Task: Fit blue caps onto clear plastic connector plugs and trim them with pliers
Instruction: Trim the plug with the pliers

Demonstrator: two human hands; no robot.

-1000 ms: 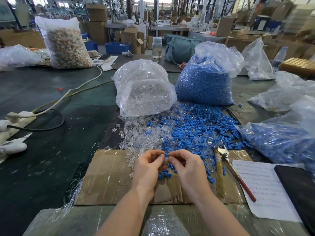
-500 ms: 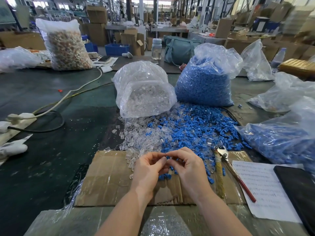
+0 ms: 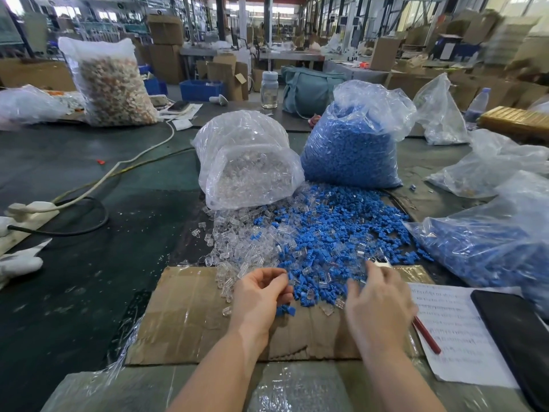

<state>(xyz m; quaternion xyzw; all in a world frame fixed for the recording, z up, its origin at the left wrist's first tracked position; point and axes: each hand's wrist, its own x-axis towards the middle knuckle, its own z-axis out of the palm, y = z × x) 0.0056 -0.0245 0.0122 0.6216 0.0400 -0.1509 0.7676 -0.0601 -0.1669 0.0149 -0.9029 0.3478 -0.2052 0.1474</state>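
Loose blue caps (image 3: 326, 233) and clear plugs (image 3: 237, 248) lie mixed in a pile ahead of a cardboard sheet (image 3: 184, 322). My left hand (image 3: 261, 295) hovers at the pile's near edge with its fingers curled and thumb against the fingertips, pinching a small plug that the fingers mostly hide. A few blue caps (image 3: 286, 310) lie just under it. My right hand (image 3: 377, 304), blurred, lies with fairly straight fingers over the pliers. The pliers' metal head (image 3: 381, 263) shows past the fingertips and the red handle (image 3: 426, 337) sticks out behind the hand.
A bag of clear plugs (image 3: 252, 173) and a bag of blue caps (image 3: 350, 150) stand behind the pile. Another bag of blue parts (image 3: 490, 248) lies at the right, above a printed paper (image 3: 457, 331) and a black slab (image 3: 517, 337). A power strip with cables (image 3: 32, 208) lies at the left.
My hands have parted. The right hand left the piece both were pinching and swung right onto the pliers; the left hand stayed at the pile's edge with its fingers curled.
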